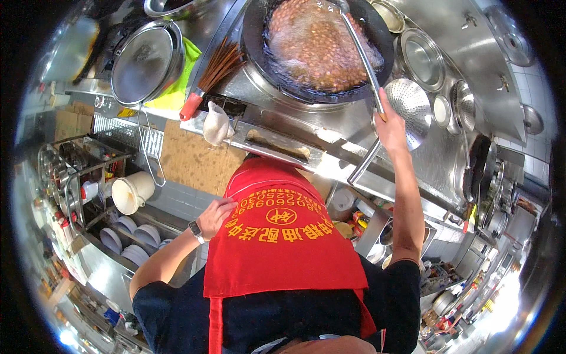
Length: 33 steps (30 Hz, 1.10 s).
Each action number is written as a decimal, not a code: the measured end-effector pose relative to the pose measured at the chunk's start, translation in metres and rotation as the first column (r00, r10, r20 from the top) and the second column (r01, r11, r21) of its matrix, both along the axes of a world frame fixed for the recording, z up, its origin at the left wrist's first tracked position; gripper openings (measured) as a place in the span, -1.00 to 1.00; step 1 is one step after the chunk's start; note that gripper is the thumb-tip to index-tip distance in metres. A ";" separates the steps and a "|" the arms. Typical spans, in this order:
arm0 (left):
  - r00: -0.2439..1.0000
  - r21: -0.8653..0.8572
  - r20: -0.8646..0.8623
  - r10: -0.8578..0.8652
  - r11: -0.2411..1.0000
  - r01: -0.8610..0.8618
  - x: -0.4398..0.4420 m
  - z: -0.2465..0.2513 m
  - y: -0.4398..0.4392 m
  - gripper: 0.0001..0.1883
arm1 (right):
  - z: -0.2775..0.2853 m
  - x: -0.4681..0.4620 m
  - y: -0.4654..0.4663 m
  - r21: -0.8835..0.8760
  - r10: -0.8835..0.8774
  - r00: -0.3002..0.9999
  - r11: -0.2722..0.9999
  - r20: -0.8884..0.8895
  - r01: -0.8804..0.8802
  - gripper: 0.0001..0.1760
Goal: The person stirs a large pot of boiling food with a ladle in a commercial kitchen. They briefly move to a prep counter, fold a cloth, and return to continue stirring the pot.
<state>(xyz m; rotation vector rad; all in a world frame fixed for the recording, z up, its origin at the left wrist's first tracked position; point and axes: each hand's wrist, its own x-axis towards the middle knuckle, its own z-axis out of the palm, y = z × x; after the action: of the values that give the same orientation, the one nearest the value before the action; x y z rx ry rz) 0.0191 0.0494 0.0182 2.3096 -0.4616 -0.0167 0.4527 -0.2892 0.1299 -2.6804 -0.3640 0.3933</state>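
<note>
My right hand [391, 129] grips the lower handle of a long metal ladle [360, 49]. The ladle's bowl end lies at the far side of a large black wok [318, 95], partly under bubbling liquid. Many small reddish-brown pieces, which look like peanuts or beans, float in foaming oil [316, 51]. Just past my right hand lies a perforated metal skimmer [407, 110], its handle reaching over the counter's front edge. My left hand [216, 217], with a watch on its wrist, rests against the red apron [283, 261] at my waist and holds no tool.
Left of the wok lie a bamboo wok brush [216, 71] with a red handle, a crumpled cloth [216, 124] and a round fine-mesh strainer [143, 62] over a pot. Metal bowls [422, 57] stand on the right. A rack with a white bucket [132, 192] is at lower left.
</note>
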 end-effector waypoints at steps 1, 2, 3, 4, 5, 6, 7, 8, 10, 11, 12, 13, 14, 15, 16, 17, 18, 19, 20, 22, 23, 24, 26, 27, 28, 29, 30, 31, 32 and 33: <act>1.000 0.012 -0.018 -0.002 1.000 0.002 0.002 -0.001 0.000 -0.53 | 0.010 -0.004 -0.012 -0.029 -0.023 1.000 0.999 -0.012 0.023 -0.23; 1.000 0.015 -0.016 -0.009 1.000 0.009 0.005 -0.001 0.001 -0.54 | 0.020 -0.010 -0.024 -0.018 -0.023 1.000 1.000 -0.002 0.023 -0.24; 1.000 0.019 -0.012 -0.018 1.000 0.018 0.009 0.000 0.003 -0.55 | 0.031 -0.015 -0.036 -0.077 0.006 0.998 0.997 0.063 -0.001 -0.24; 0.999 0.026 -0.016 -0.036 0.999 0.036 0.013 0.000 0.004 -0.55 | 0.045 -0.022 -0.050 -0.129 0.039 0.996 0.991 0.085 -0.028 -0.24; 0.999 0.033 -0.019 -0.051 0.998 0.052 0.017 -0.001 0.006 -0.55 | 0.061 -0.028 -0.065 -0.133 0.090 0.987 0.989 0.136 -0.072 -0.24; 0.998 0.038 -0.021 -0.064 0.997 0.064 0.021 -0.001 0.006 -0.56 | 0.079 -0.035 -0.078 -0.165 0.145 0.976 0.979 0.160 -0.119 -0.24; 0.995 0.071 -0.054 -0.084 0.994 0.087 0.025 -0.001 0.007 -0.55 | 0.098 -0.043 -0.089 -0.203 0.167 0.973 0.970 0.160 -0.133 -0.24; 0.991 0.103 -0.087 -0.102 0.988 0.111 0.028 0.000 0.008 -0.55 | 0.119 -0.051 -0.100 -0.287 0.132 0.987 0.953 0.094 -0.100 -0.25; 0.987 0.089 -0.087 -0.137 0.985 0.145 0.035 -0.001 0.011 -0.54 | 0.155 -0.067 -0.110 -0.349 0.092 0.992 0.936 0.092 -0.055 -0.27; 0.987 0.045 -0.049 -0.154 0.987 0.156 0.039 -0.001 0.013 -0.54 | 0.171 -0.072 -0.112 -0.411 0.114 0.990 0.909 0.083 -0.070 -0.27; 0.987 0.006 -0.011 -0.162 0.987 0.162 0.042 -0.002 0.014 -0.53 | 0.184 -0.075 -0.112 -0.503 0.094 0.994 0.863 0.059 -0.052 -0.27; 0.983 -0.059 -0.082 -0.164 0.985 0.159 0.044 -0.002 0.016 -0.52 | 0.195 -0.078 -0.112 -0.524 0.100 0.994 0.850 0.042 -0.064 -0.26; 0.974 -0.117 -0.155 -0.163 0.982 0.145 0.045 -0.002 0.017 -0.51 | 0.204 -0.081 -0.111 -0.571 0.080 0.997 0.819 0.018 -0.055 -0.25; 0.960 -0.172 -0.227 -0.164 0.977 0.126 0.046 -0.003 0.018 -0.51 | 0.209 -0.082 -0.108 -0.615 0.075 0.997 0.786 0.006 -0.055 -0.24; 0.962 -0.159 -0.199 -0.186 0.975 0.155 0.047 -0.004 0.020 -0.51 | 0.211 -0.082 -0.106 -0.627 0.098 0.995 0.776 0.007 -0.073 -0.24; 0.963 -0.146 -0.171 -0.206 0.972 0.182 0.047 -0.006 0.021 -0.51 | 0.209 -0.081 -0.104 -0.638 0.139 0.990 0.764 0.017 -0.097 -0.24; 0.966 -0.117 -0.135 -0.222 0.971 0.207 0.047 -0.007 0.022 -0.51 | 0.205 -0.079 -0.102 -0.645 0.192 0.981 0.754 0.035 -0.125 -0.24; 0.965 -0.098 -0.117 -0.233 0.970 0.222 0.046 -0.009 0.022 -0.51 | 0.199 -0.075 -0.100 -0.630 0.233 0.971 0.761 0.045 -0.154 -0.24; 0.966 -0.065 -0.091 -0.240 0.970 0.235 0.044 -0.011 0.023 -0.51 | 0.189 -0.071 -0.097 -0.611 0.285 0.956 0.769 0.065 -0.188 -0.24; 0.970 -0.024 -0.063 -0.236 0.972 0.235 0.040 -0.013 0.023 -0.52 | 0.165 -0.059 -0.090 -0.567 0.359 0.930 0.784 0.082 -0.252 -0.25; 0.972 -0.018 -0.062 -0.225 0.974 0.224 0.037 -0.013 0.023 -0.52 | 0.152 -0.053 -0.086 -0.541 0.381 0.921 0.792 0.079 -0.281 -0.25; 0.975 0.016 -0.038 -0.217 0.976 0.218 0.034 -0.013 0.024 -0.53 | 0.139 -0.047 -0.082 -0.528 0.403 0.912 0.792 0.075 -0.306 -0.25; 0.979 -0.010 -0.070 -0.190 0.982 0.189 0.029 -0.009 0.023 -0.52 | 0.115 -0.038 -0.072 -0.507 0.407 0.912 0.796 0.042 -0.331 -0.23; 0.983 0.018 -0.051 -0.174 0.984 0.175 0.028 -0.006 0.022 -0.52 | 0.102 -0.034 -0.065 -0.494 0.409 0.911 0.803 0.049 -0.333 -0.22; 0.985 0.013 -0.078 -0.153 0.988 0.154 0.026 -0.003 0.021 -0.51 | 0.091 -0.030 -0.058 -0.479 0.414 0.908 0.810 0.058 -0.339 -0.22; 0.988 0.036 -0.083 -0.129 0.991 0.132 0.024 0.001 0.019 -0.50 | 0.080 -0.025 -0.050 -0.481 0.398 0.916 0.813 0.048 -0.328 -0.21; 0.991 0.088 -0.074 -0.108 0.990 0.114 0.022 0.004 0.016 -0.49 | 0.070 -0.019 -0.041 -0.481 0.386 0.921 0.817 0.046 -0.318 -0.21; 0.994 0.053 -0.077 -0.071 0.996 0.075 0.020 0.008 0.014 -0.48 | 0.062 -0.015 -0.032 -0.480 0.373 0.927 0.821 0.043 -0.309 -0.21; 0.997 0.048 -0.069 -0.039 0.998 0.042 0.019 0.011 0.011 -0.48 | 0.055 -0.011 -0.024 -0.450 0.338 0.941 0.845 0.031 -0.288 -0.21; 0.998 0.044 -0.059 -0.009 0.999 0.011 0.017 0.013 0.009 -0.47 | 0.048 -0.007 -0.016 -0.420 0.300 0.954 0.868 0.018 -0.265 -0.21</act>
<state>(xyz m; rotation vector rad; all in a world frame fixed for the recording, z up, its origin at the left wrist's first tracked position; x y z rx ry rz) 0.0359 0.0583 0.0311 2.3438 -0.4468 -0.1007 0.4456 -0.3052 0.1774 -3.0701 -0.7867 0.4935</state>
